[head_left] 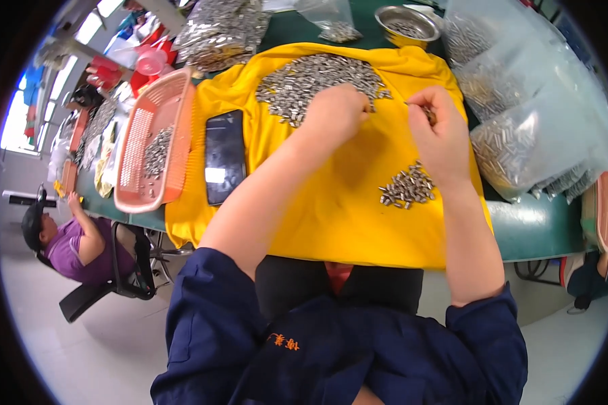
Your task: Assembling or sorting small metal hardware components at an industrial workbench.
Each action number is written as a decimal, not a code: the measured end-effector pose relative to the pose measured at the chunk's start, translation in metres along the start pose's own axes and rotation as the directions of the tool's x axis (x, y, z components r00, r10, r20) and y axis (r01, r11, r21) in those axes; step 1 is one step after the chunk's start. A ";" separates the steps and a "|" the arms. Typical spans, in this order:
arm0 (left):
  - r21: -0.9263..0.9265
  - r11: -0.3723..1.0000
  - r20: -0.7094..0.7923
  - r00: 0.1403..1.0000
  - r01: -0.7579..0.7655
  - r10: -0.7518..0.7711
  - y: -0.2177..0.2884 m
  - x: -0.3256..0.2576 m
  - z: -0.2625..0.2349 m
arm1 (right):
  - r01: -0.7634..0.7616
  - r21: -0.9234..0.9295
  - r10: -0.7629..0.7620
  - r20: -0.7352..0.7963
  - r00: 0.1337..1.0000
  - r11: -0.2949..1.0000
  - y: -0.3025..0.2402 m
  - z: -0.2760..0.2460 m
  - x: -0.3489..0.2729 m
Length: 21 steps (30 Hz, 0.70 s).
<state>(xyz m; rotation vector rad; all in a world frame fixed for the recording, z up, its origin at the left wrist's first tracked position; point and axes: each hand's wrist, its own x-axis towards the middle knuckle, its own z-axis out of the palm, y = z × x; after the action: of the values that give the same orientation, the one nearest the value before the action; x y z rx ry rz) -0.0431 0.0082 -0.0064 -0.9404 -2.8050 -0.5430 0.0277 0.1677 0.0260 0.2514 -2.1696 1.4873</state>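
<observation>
Indoors, two bare hands work over a bright yellow cloth point(331, 226) on a dark green worktop point(537, 233). The left hand point(340, 115), fingers bent, hovers beside a broad heap of small silver metal cylinders point(294, 84) at twelve o'clock; whether it grips any cannot be told. The right hand point(441, 131) curls around a few. A smaller heap point(407, 187) lies at four o'clock, a glossy black rectangular device point(225, 156) at nine.
</observation>
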 end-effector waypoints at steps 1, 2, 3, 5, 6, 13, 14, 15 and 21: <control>-0.013 1.000 -0.033 0.999 0.000 -0.001 0.000 -0.001 -0.001 | -0.031 -0.009 0.031 0.018 0.999 0.999 -0.003 0.000 0.000; -0.026 1.000 -0.068 0.998 -0.002 0.000 0.000 -0.003 -0.003 | -0.060 -0.020 0.060 0.036 0.998 0.998 -0.007 0.000 0.000; -0.051 0.998 -0.092 0.995 0.035 -0.040 0.009 -0.002 -0.010 | -0.088 -0.013 0.088 0.053 0.995 0.996 -0.007 -0.003 -0.001; -0.338 0.930 -0.040 0.985 0.146 -0.170 0.022 -0.011 -0.030 | -0.065 -0.013 0.066 0.063 0.996 0.998 -0.007 -0.002 -0.003; -0.600 0.763 0.043 0.962 0.241 -0.270 0.028 -0.017 -0.038 | -0.044 -0.025 0.046 0.072 0.996 0.999 -0.008 -0.001 -0.003; -0.954 0.067 0.276 0.941 0.294 -0.198 0.023 -0.041 -0.014 | -0.150 0.104 0.127 0.204 0.971 0.983 -0.011 0.007 -0.011; -0.949 0.043 0.296 0.933 0.311 -0.205 0.020 -0.041 -0.012 | -0.194 0.125 0.163 0.219 0.962 0.973 -0.009 0.007 -0.011; -0.944 0.017 0.321 0.925 0.331 -0.203 0.019 -0.040 -0.011 | -0.214 0.134 0.182 0.218 0.959 0.968 -0.008 0.007 -0.011; -0.958 -0.057 0.286 0.935 0.280 -0.210 0.015 -0.038 -0.008 | -0.272 0.113 0.238 0.246 0.940 0.956 0.000 0.005 -0.010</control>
<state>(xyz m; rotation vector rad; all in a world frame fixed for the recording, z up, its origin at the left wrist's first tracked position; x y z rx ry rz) -0.0039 -0.0044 -0.0037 -0.3682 -2.1069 -2.9009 0.0349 0.1616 0.0195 0.2053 -2.3495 1.8466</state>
